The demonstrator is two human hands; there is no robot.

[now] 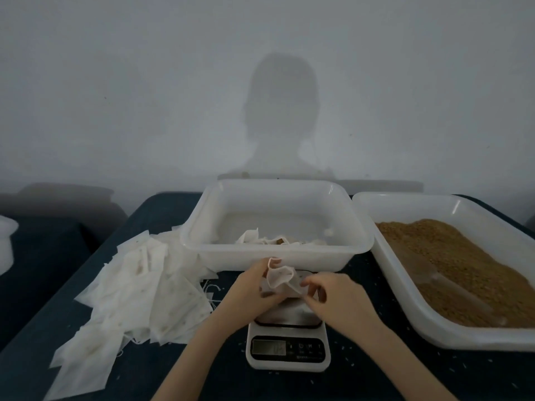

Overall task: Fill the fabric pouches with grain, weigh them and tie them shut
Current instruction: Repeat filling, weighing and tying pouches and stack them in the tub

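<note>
The head camera view was filled nearest by two bare forearms reaching forward over a dark blue table (362, 380). A white digital kitchen scale (288, 350) stood between them, its display facing the person; the digits could not be read. Above the scale's platform a white fabric pouch (279, 280) was held by both hands. The left hand (254, 285) was set on the pouch's left side, palm turned inward, its fingers curled around the fabric and the thumb tip raised at the upper edge. The right hand (327, 296) was brought in from the right, knuckles up, its fingers bent and pinched at the pouch's right edge. The pouch was crumpled, its open mouth turned upward and away from the person, with the long axis roughly upright; whether it touched the platform could not be told.

To the left, a loose heap of flat empty pouches (139, 296) was spread on the table, strings trailing toward the scale. Scattered grains were seen on the cloth around the scale. Just beyond the hands a translucent white tub (278, 253) was placed, with a few pouches (260, 240) lying inside. To the right, a second white tub (405, 311) was filled with brown grain (463, 261), and a clear scoop (451, 285) lay on it. A pale wall (144, 82) carrying the person's shadow stood farthest back.
</note>
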